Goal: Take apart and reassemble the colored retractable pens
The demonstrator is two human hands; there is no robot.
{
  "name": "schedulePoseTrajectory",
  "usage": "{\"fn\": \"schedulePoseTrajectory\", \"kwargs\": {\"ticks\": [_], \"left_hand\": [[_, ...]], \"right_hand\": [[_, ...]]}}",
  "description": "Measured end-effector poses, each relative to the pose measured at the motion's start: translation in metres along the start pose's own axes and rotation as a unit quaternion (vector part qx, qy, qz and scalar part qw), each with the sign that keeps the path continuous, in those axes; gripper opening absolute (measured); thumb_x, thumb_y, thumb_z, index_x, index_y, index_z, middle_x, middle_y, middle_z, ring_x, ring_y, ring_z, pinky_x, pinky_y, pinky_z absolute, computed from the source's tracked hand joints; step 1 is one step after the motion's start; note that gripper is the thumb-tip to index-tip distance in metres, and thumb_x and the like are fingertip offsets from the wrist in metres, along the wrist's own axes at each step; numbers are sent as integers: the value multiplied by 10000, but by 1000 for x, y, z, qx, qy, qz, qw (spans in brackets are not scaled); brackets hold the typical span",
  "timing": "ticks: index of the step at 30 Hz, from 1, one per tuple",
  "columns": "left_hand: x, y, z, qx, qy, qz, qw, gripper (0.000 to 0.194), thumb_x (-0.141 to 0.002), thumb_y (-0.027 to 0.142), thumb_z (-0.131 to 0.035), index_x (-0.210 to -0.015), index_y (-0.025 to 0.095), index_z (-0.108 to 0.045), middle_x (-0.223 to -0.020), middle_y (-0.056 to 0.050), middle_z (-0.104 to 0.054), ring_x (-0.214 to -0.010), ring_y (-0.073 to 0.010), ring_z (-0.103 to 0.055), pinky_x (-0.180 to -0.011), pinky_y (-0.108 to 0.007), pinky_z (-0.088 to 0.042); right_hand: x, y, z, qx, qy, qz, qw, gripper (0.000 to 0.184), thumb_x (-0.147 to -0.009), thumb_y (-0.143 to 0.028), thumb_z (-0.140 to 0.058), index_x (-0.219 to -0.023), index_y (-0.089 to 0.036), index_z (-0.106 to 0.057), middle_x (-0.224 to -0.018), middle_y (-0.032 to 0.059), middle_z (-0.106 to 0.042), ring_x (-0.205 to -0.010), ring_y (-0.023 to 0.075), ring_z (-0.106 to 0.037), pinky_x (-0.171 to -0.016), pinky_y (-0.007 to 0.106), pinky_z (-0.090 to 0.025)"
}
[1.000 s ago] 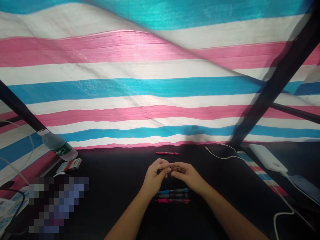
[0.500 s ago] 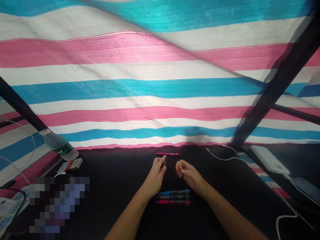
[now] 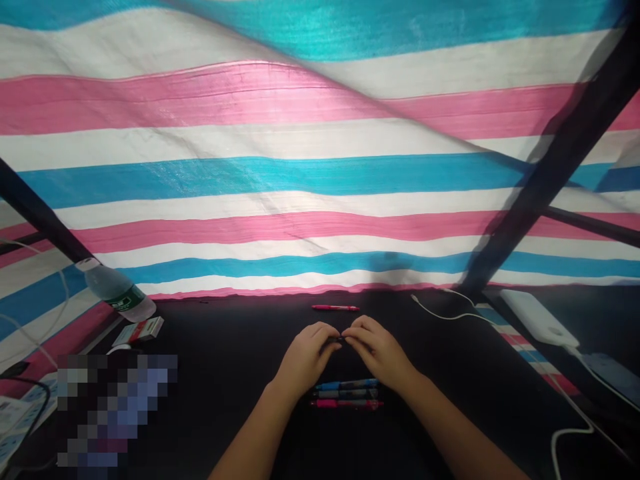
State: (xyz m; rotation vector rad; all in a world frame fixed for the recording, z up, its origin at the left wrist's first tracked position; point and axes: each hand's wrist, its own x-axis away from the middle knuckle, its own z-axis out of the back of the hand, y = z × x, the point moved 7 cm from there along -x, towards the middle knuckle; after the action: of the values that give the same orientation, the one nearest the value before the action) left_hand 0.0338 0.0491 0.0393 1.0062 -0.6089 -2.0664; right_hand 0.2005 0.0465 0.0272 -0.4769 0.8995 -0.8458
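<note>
My left hand (image 3: 309, 353) and my right hand (image 3: 379, 352) meet above the black tabletop, fingertips almost touching. Both are closed in a pinch. Something small and dark shows between the fingertips, too little of it to name. Just beyond the hands lies a pink pen (image 3: 336, 307), lengthwise from left to right. Nearer to me, between my forearms, a blue pen (image 3: 350, 385), a dark pen (image 3: 346, 394) and a red-pink pen (image 3: 345, 404) lie side by side in a row.
On the left stand a tilted-looking plastic bottle (image 3: 117, 290), a small box (image 3: 139, 329) and a pixelated patch. A white power bank (image 3: 537, 317) with a cable (image 3: 575, 433) lies on the right. A striped tarp (image 3: 300, 173) hangs behind, with dark poles (image 3: 535, 180) at the sides.
My hands have come together from a gap, right hand moving left and fingertips now pinching close to each other. My left index finger no longer points toward the pink pen. The pens have stayed put.
</note>
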Motion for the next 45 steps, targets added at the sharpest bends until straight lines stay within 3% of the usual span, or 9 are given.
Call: {"fn": "schedulePoseTrajectory", "kwargs": {"ticks": [4,9,15,24,30,33,35,40,45], "left_hand": [[1,-2,6,26,58,14,998,181,-897,238,-744,-1074,250,-707,-977,-58,-708,-881,-224,-665,-808,-334,-515],[2,-12,2,145,95,95,980,361,-783,211,-843,-1106,236,-684,-948,-33,-723,-807,-196,-660,-790,-321,-524],[0,-13,2,234,89,129,960,161,-771,208,-839,-912,204,-763,-865,-25,-713,-771,-176,-596,-761,-298,-481],[0,-29,16,439,179,172,864,228,-719,249,-870,-914,188,-769,-904,-34,-683,-753,-145,-566,-697,-263,-467],[1,-41,24,512,261,188,796,221,-705,217,-866,-791,190,-665,-949,-6,-671,-727,-106,-596,-697,-250,-493],[0,-46,19,552,244,216,768,307,-700,182,-865,-709,178,-558,-962,-6,-689,-814,-119,-652,-769,-251,-508],[-1,-46,10,571,206,242,757,306,-703,177,-868,-795,190,-576,-994,-30,-715,-872,-146,-673,-810,-274,-512],[-1,-43,-9,561,137,275,769,328,-761,241,-790,-1043,189,-630,-871,-17,-652,-682,-109,-562,-623,-239,-425],[0,-40,-12,431,85,239,866,361,-855,443,-757,-1109,195,-689,-727,53,-458,-567,-80,-364,-530,-227,-263]], "right_hand": [[0,0,-11,0,-52,-7,999,194,-1042,-317,-578,-1058,-268,-765,-939,67,-709,-912,246,-612,-802,368,-494],[0,-5,-19,-29,-80,-18,996,229,-1050,-361,-574,-969,-246,-755,-931,60,-707,-906,233,-609,-803,357,-488],[1,-4,-21,-30,-88,-24,995,178,-1040,-307,-586,-993,-238,-743,-956,60,-708,-922,231,-617,-813,353,-488],[2,-2,-20,-19,-80,-23,996,150,-1020,-257,-591,-1047,-244,-738,-977,66,-712,-936,239,-641,-829,360,-502],[0,-3,-10,-39,-36,-22,998,201,-1045,-297,-543,-1067,-239,-734,-985,87,-703,-926,246,-651,-821,369,-516],[0,-3,-4,-42,-22,-19,999,229,-1053,-307,-520,-1072,-231,-735,-977,94,-693,-913,247,-650,-809,372,-519],[0,-4,-1,-39,-17,-15,999,239,-1053,-303,-516,-1089,-228,-740,-971,96,-690,-910,249,-649,-810,376,-518],[0,-6,1,-25,-22,-4,999,260,-1045,-295,-520,-1140,-233,-754,-948,99,-695,-884,252,-646,-783,376,-517],[0,-6,0,-10,-35,1,999,219,-1011,-271,-560,-1034,-226,-773,-879,80,-685,-808,232,-635,-730,356,-508]]}}
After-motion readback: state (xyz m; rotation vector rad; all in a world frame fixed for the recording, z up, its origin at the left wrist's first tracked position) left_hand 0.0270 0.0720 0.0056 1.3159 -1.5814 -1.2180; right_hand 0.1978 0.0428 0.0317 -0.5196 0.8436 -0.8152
